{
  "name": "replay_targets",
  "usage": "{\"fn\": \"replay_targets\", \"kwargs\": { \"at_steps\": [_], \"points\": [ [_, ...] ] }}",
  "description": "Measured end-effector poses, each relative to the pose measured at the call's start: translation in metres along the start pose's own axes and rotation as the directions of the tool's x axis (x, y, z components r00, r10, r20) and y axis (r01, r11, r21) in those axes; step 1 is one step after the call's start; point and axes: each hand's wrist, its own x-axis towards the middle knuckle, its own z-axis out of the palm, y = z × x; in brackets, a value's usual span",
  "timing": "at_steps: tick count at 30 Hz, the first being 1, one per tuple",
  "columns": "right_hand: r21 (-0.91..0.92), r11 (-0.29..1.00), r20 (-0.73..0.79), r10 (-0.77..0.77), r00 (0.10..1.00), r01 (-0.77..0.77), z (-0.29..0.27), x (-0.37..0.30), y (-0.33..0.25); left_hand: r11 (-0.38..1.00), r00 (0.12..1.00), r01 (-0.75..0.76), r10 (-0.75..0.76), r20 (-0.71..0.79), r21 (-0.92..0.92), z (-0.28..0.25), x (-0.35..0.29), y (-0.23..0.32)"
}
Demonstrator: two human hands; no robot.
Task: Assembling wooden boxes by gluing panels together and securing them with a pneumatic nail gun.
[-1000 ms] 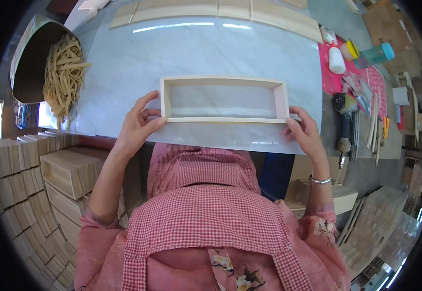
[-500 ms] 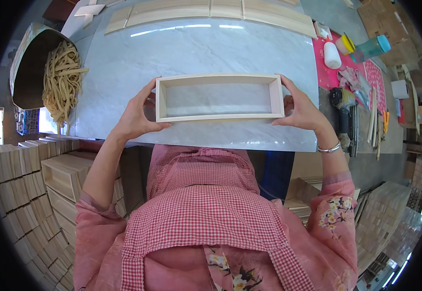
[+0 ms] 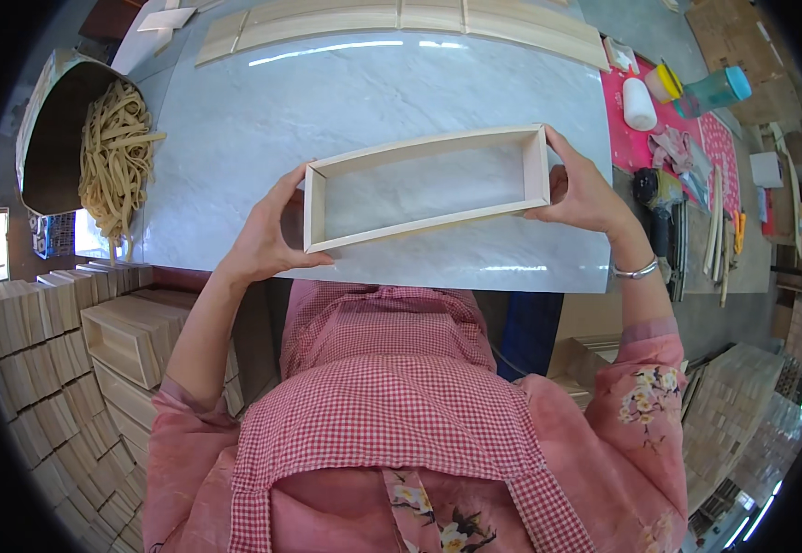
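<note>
Between my two hands is a long, pale wooden frame (image 3: 427, 227), a rectangle of four thin boards through which the table top shows. My left hand (image 3: 270, 226) grips its left end, thumb along the near corner and fingers behind the end board. At the other end, my right hand (image 3: 583, 192) grips the short board, thumb at the near corner and fingers on the far corner. The frame lies slanted, its right end farther from me than its left. Whether it touches the table or hangs just over it, I cannot tell.
Wooden boards (image 3: 346, 20) line the far edge of the marble-patterned table (image 3: 226, 120). A container of coiled tan strips (image 3: 117, 152) stands left. To the right are a white glue bottle (image 3: 639, 103), a teal-lidded jar (image 3: 713, 92) and a power tool (image 3: 656, 189). Stacked wooden boxes (image 3: 124, 341) stand lower left.
The wooden frame has turned from nearly level to slanted: its right end has moved away from me with my right hand, its left end toward me with my left.
</note>
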Motion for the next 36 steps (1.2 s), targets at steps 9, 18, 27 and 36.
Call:
{"fn": "replay_targets", "kwargs": {
  "at_steps": [9, 18, 27, 36],
  "points": [
    [0.036, 0.999, 0.029, -0.012, 1.000, 0.011, 0.006, -0.008, 0.007, 0.990, 0.990, 0.127, -0.123, 0.070, -0.060, -0.013, 0.015, 0.010],
    [0.118, 0.989, -0.073, -0.077, 0.994, 0.086, 0.014, -0.018, -0.002, 0.999, 0.998, 0.027, -0.029, 0.058, 0.037, -0.028, 0.026, -0.001],
    [0.129, 0.990, -0.083, -0.054, 0.995, 0.065, 0.029, -0.017, 0.011, 0.995, 0.994, 0.091, -0.088, 0.064, -0.047, -0.026, 0.013, -0.007],
    [0.054, 0.985, -0.094, -0.156, 0.983, 0.161, 0.029, -0.011, 0.027, 0.793, 0.941, 0.281, -0.339, -0.007, -0.540, -0.012, -0.005, 0.013]
  ]
}}
